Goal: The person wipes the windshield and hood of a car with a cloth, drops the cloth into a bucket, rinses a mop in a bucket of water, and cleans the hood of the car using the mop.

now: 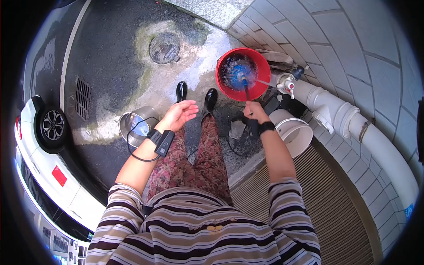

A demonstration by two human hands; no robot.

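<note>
Two bare hands reached out in front of the person's striped shirt (212, 234). The right hand (255, 111) was closed around the dark handle of a brush (245, 88), its fingers curled tight. The brush stood inside a red bucket (265, 66), its blue head down in the bubbling water (229, 73) and its handle crossing the near rim; the froth blurred the exact shape of the head. A thin stream ran into the bucket from a tap (289, 85) with a red-marked handle, beside a thick white pipe (342, 112) along the tiled wall (353, 48).

The left hand (181, 115) hung in the air, palm partly up, its fingers open and extended close together. A black device (164, 143) with a cable was strapped at that wrist, and a black band (266, 127) circled the other.

Near the left forearm sat a metal bucket (125, 128) with something bluish inside, too unclear to name. A white bucket (289, 126) was just beside the right wrist. Shiny black boots (211, 99) showed below floral trousers (176, 170), and a white car (66, 176) stood to the left.
</note>
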